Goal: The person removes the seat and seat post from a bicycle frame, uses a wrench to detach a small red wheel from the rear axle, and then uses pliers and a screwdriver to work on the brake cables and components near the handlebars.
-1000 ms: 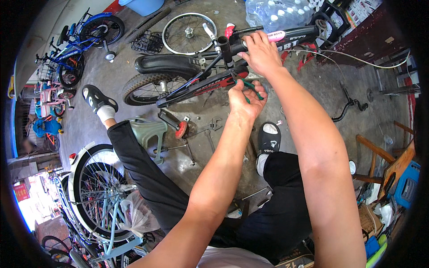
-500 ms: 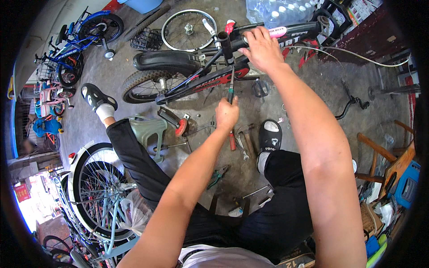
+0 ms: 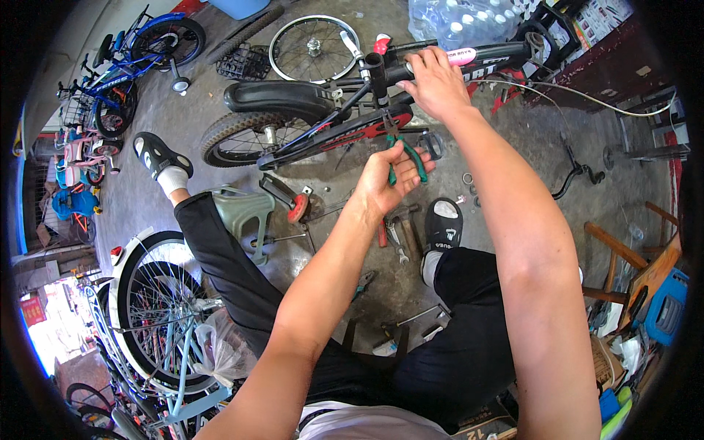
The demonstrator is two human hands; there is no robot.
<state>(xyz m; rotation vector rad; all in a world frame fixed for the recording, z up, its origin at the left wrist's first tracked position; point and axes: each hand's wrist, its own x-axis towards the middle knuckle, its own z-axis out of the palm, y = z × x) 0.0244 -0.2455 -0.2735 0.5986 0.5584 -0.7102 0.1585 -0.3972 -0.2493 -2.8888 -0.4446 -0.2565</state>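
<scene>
The person sits low, black trouser legs (image 3: pixel 242 286) spread out over the grey concrete floor (image 3: pixel 513 139), one black shoe (image 3: pixel 442 224) flat near the middle and the other shoe (image 3: pixel 154 152) out to the left. Beside the left leg stands a pale blue bicycle with a large spoked wheel (image 3: pixel 158 312), and a crumpled plastic bag (image 3: pixel 220 352) hangs by it. Between the legs lie loose hand tools (image 3: pixel 400 235) — a hammer-like piece and spanners among them — just beside the middle shoe. A green plastic stool (image 3: pixel 246 216) sits against the left knee. Above the tools the left hand (image 3: pixel 385 180) is raised, its fingers wrapped round the green handles of a pair of pliers (image 3: pixel 402 150), whose nose points up at the small bicycle's frame (image 3: pixel 330 136). That black-and-red bicycle lies across the floor, its knobbly front tyre (image 3: pixel 242 136) under a black mudguard (image 3: pixel 282 95). The right hand (image 3: pixel 436 84) is farther out, curled over the top tube close to the upright stem (image 3: pixel 378 70), gripping it. Beyond lie a bare spoked rim (image 3: pixel 314 48), a wire basket (image 3: pixel 242 62) and a shrink-wrapped pack of water bottles (image 3: pixel 462 22) — and, far left, a blue child's bicycle (image 3: pixel 139 55).
</scene>
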